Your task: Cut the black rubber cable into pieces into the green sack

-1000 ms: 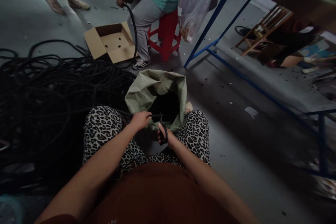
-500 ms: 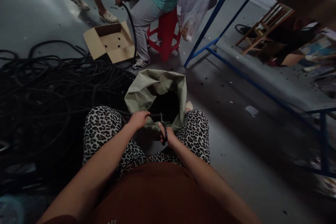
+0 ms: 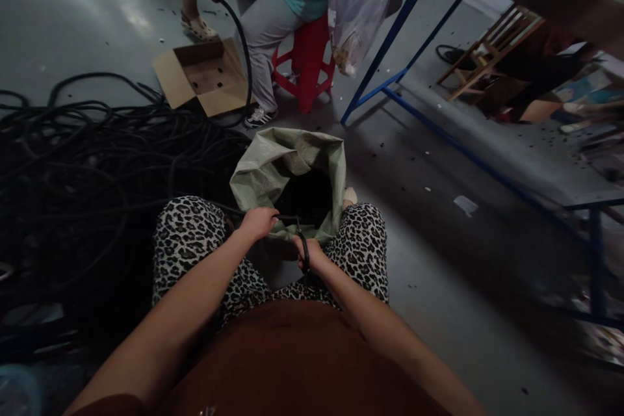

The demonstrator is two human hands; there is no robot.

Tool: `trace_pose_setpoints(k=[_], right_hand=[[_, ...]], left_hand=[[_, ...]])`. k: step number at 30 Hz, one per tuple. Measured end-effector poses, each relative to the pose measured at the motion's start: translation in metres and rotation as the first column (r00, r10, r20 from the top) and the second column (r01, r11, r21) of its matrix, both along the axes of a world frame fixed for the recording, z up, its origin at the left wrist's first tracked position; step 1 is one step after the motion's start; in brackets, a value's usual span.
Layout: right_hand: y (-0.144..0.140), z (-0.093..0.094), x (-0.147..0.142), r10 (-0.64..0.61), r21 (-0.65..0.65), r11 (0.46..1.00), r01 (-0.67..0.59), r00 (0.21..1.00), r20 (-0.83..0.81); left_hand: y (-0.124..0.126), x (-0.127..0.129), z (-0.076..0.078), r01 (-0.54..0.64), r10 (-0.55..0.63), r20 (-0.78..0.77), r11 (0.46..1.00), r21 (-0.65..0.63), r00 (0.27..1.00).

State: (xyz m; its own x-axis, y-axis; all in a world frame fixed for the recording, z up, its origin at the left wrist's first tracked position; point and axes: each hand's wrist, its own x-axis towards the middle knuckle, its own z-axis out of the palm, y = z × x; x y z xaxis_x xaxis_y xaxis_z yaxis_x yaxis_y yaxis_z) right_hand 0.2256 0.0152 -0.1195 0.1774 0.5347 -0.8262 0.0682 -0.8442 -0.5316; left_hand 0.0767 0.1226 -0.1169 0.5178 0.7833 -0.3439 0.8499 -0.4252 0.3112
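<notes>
I sit with an open green woven sack (image 3: 273, 166) between my knees. My left hand (image 3: 258, 221) grips a thin black cable (image 3: 285, 216) and holds its end over the sack's mouth. My right hand (image 3: 312, 253) is closed around the black handles of a pair of scissors (image 3: 304, 248), whose blades point up at the cable just beside my left fingers. The inside of the sack is dark and its contents cannot be made out.
A large tangle of black cable (image 3: 88, 162) covers the floor at left. Ahead lie an open cardboard box (image 3: 205, 78) and a person in a teal top on a red stool (image 3: 305, 62), holding a black cable. A blue-framed table (image 3: 439, 123) stands at right.
My right hand with the scissors has risen slightly toward the sack's rim. A second person's feet in the background have walked right, toward the seated person.
</notes>
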Motion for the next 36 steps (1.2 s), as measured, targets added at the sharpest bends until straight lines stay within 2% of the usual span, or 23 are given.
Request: trace_pose_setpoints(k=[6, 11, 20, 24, 27, 31, 36], right_hand=[[-0.001, 0.0, 0.0, 0.031, -0.021, 0.999, -0.031, 1.0, 0.002], [-0.001, -0.001, 0.002, -0.006, -0.029, 1.0, 0.006, 1.0, -0.016], [-0.011, 0.004, 0.006, -0.083, 0.021, 0.996, 0.088, 0.979, -0.188], [-0.008, 0.003, 0.004, -0.092, -0.025, 0.996, 0.088, 0.973, -0.211], [-0.004, 0.003, 0.003, -0.08, -0.071, 0.995, 0.066, 0.974, -0.212], [-0.001, 0.003, 0.003, -0.065, -0.045, 0.997, 0.056, 0.968, -0.244], [0.0, 0.002, 0.003, -0.047, -0.043, 0.998, 0.039, 0.977, -0.207]], left_hand=[[-0.001, -0.001, -0.004, 0.004, -0.004, -0.026, 1.0, 0.019, 1.0], [0.0, -0.002, -0.006, -0.015, 0.015, -0.011, 1.0, 0.02, 1.0], [0.002, 0.0, 0.001, -0.107, 0.105, 0.043, 0.993, 0.047, 0.994], [0.002, 0.001, 0.003, -0.115, 0.113, 0.045, 0.993, 0.04, 0.993], [0.001, 0.001, 0.003, -0.109, 0.107, 0.056, 0.994, 0.032, 0.993], [-0.001, 0.0, 0.002, -0.07, 0.068, 0.058, 0.997, 0.039, 0.996], [-0.002, -0.001, 0.002, -0.036, 0.036, 0.056, 0.999, 0.009, 0.998]])
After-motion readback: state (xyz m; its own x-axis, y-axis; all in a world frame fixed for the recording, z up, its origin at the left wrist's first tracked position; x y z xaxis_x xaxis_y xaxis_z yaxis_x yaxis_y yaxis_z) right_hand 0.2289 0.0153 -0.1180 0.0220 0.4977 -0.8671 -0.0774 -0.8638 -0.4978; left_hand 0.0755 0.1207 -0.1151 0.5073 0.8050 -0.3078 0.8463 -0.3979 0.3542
